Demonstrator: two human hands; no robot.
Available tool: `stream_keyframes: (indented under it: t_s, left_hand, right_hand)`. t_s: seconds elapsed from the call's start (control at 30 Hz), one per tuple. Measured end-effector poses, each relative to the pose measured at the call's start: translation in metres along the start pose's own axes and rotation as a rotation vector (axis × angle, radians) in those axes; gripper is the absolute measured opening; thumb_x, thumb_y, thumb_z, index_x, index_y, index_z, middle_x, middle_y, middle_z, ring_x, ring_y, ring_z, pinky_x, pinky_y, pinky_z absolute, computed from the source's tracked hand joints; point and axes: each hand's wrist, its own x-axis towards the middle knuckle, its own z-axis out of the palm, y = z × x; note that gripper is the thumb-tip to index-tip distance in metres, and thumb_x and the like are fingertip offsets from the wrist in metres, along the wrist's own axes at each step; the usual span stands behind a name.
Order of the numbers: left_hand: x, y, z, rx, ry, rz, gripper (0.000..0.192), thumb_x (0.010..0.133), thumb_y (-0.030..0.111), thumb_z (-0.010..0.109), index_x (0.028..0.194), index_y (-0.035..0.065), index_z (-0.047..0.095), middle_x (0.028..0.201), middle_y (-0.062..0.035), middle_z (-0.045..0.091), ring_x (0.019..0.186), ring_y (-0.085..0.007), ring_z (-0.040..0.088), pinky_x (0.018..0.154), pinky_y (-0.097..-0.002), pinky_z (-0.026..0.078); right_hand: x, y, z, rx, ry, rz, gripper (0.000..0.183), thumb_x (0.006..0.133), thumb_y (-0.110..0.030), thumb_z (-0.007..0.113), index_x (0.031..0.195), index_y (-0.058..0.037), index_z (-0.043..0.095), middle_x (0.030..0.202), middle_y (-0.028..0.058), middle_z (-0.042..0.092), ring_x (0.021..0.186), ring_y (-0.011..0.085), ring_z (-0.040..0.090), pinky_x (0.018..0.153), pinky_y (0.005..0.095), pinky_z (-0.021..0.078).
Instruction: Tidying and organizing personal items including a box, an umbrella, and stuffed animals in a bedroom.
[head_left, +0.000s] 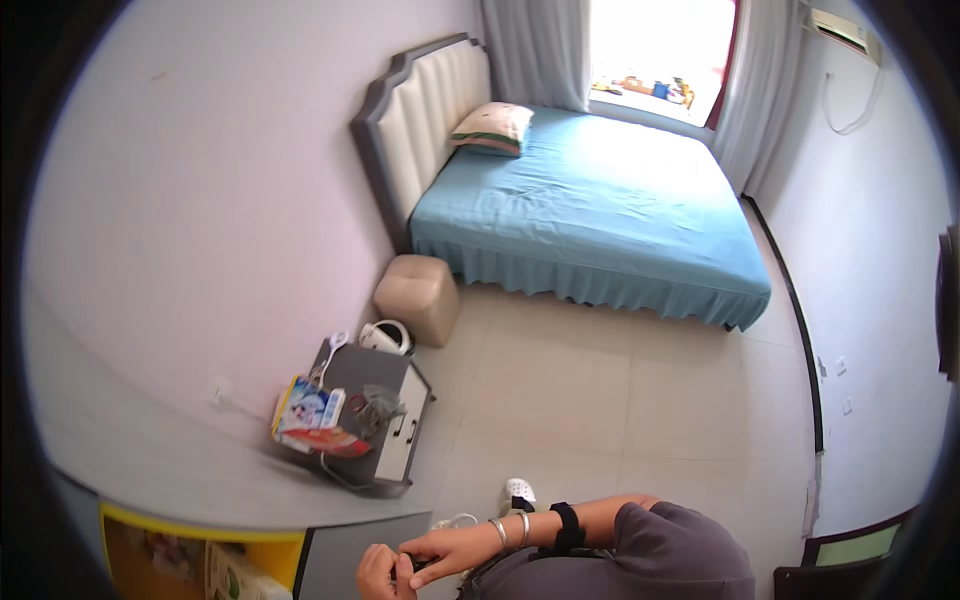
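Note:
My right hand (454, 551), with two silver bangles and a black strap on the forearm, reaches across at the bottom of the head view. A small black object (422, 564) shows between its thumb and fingers. My left hand (375, 574) is curled against the right fingertips at the same object; its palm side is hidden. What the black object is cannot be told. Just left of the hands is a grey surface (356, 551). Beyond them stands a nightstand (367, 364) bearing a coloured package (304, 405), a crumpled grey plastic bag (379, 409) and a white power strip (339, 341).
A bed with a blue sheet (585, 217) and a pillow (495, 124) stands farther off. Beside the nightstand is a beige stool (420, 296). A yellow-edged shelf (202, 529) holds boxes at lower left. A white clog (519, 491) shows on the tiled floor (555, 397).

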Motion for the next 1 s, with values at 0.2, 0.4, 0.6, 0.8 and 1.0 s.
stream_keyframes:
  t_s: [0.2, 0.4, 0.6, 0.8, 1.0]
  left_hand:
    - [0.07, 0.012, 0.042, -0.057, -0.023, -0.067, 0.029, 0.096, 0.019, 0.043, 0.073, -0.0003, 0.042, 0.066, -0.0165, 0.039, 0.057, -0.0302, 0.037, 0.054, -0.039, 0.03]
    - [0.131, -0.009, 0.077, -0.253, -0.031, -0.067, 0.027, 0.088, 0.01, 0.049, 0.065, 0.0005, 0.038, 0.061, -0.0078, 0.034, 0.056, -0.0166, 0.034, 0.051, -0.0304, 0.027]
    - [0.204, 0.024, 0.1, -0.305, -0.128, 0.075, 0.028, 0.089, 0.011, 0.05, 0.067, 0.0, 0.038, 0.06, -0.0097, 0.032, 0.053, -0.0184, 0.033, 0.049, -0.0324, 0.027]
    - [0.265, 0.038, 0.109, -0.581, -0.221, -0.015, 0.032, 0.096, 0.017, 0.045, 0.069, 0.0025, 0.034, 0.063, 0.0027, 0.028, 0.061, -0.0039, 0.026, 0.05, -0.0249, 0.024]
    - [0.305, 0.009, 0.121, -0.709, -0.318, -0.072, 0.03, 0.096, 0.018, 0.044, 0.071, 0.0035, 0.038, 0.064, 0.0044, 0.029, 0.061, -0.0042, 0.027, 0.052, -0.0229, 0.024]
  right_hand:
    - [-0.053, -0.021, -0.069, -0.353, 0.277, -0.115, 0.041, 0.093, -0.043, 0.047, 0.097, -0.0026, 0.043, 0.062, 0.0145, 0.05, 0.059, 0.03, 0.052, 0.053, 0.0384, 0.0396]
    - [-0.081, -0.032, -0.118, -0.853, 0.499, -0.208, 0.039, 0.091, -0.041, 0.051, 0.092, -0.0033, 0.042, 0.056, 0.0146, 0.049, 0.053, 0.0374, 0.052, 0.047, 0.0434, 0.04]
    - [-0.117, -0.053, -0.167, -1.222, 0.726, -0.301, 0.034, 0.084, -0.033, 0.062, 0.081, -0.0044, 0.045, 0.062, 0.0104, 0.05, 0.055, 0.0295, 0.055, 0.048, 0.0375, 0.0439]
    - [-0.147, -0.019, -0.205, -1.396, 0.873, -0.09, 0.031, 0.083, -0.034, 0.062, 0.075, -0.0077, 0.048, 0.065, 0.0065, 0.053, 0.056, 0.0245, 0.056, 0.049, 0.0338, 0.0447]
    - [-0.153, 0.019, -0.215, -1.37, 0.709, 0.227, 0.024, 0.089, -0.03, 0.055, 0.08, -0.0079, 0.053, 0.075, 0.0088, 0.061, 0.072, 0.0251, 0.06, 0.063, 0.0359, 0.0485]
